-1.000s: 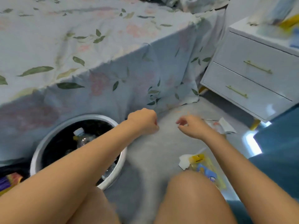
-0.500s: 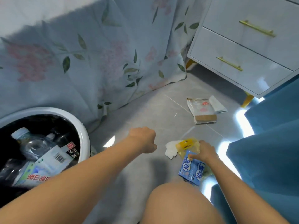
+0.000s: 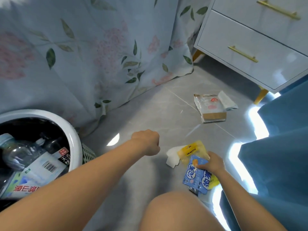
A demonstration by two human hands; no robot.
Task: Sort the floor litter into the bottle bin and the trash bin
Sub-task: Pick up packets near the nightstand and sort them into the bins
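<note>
Gripping a thin blue snack wrapper by its top edge, the right hand holds light, crinkly, floppy plastic; the left hand hovers fisted, empty.

Bottles in bin, left

both forearms were bare, no sleeves reaching the left hand or right hand (wrists unadorned); knee bare too.
</note>
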